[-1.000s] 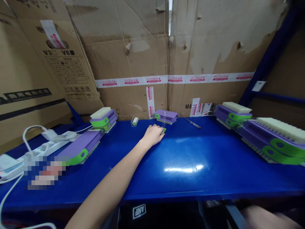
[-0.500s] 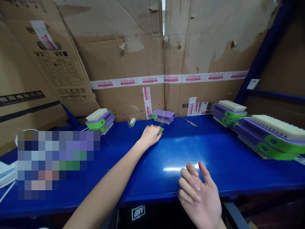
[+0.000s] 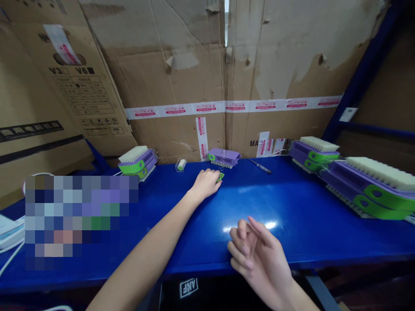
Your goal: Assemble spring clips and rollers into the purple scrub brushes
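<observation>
My left hand (image 3: pixel 205 183) reaches across the blue table (image 3: pixel 292 207), its fingers curled over a small green part (image 3: pixel 221 176) near the back. Just behind that part lies a purple brush with a green tab (image 3: pixel 223 157). My right hand (image 3: pixel 257 255) hovers over the table's front edge, fingers loosely spread, palm partly up, holding nothing.
Stacked purple-and-green brushes sit at the right (image 3: pixel 359 179) and at the back left (image 3: pixel 138 160). A small clear roller piece (image 3: pixel 180 164) and a thin screwdriver (image 3: pixel 260 166) lie by the cardboard wall (image 3: pixel 201 73). A blurred patch covers the left side.
My right hand came up into view over the front edge and has shifted a little left. My left hand has stayed on the green part.
</observation>
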The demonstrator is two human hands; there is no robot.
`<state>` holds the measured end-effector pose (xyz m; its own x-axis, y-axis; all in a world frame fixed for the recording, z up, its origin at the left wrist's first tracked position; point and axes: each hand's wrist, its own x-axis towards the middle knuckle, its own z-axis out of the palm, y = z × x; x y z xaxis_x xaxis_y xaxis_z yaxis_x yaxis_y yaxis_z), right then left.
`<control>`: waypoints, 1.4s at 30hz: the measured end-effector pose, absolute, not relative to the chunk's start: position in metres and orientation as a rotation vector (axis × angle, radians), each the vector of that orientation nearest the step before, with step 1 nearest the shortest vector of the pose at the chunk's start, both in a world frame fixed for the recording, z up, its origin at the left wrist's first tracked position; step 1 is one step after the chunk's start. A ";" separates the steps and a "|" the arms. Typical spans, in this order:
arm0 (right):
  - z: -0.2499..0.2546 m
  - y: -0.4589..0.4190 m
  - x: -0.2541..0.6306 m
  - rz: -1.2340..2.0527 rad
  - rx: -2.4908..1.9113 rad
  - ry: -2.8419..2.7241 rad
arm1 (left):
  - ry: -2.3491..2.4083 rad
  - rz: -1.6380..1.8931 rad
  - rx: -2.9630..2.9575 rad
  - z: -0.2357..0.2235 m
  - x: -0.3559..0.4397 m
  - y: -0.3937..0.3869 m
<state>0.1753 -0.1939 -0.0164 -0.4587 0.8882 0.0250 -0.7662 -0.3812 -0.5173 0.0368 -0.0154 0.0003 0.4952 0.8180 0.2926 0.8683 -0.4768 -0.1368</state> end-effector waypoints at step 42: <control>-0.005 0.005 0.218 0.924 -1.025 -1.097 | -1.570 -1.119 -2.668 -0.012 0.036 -0.009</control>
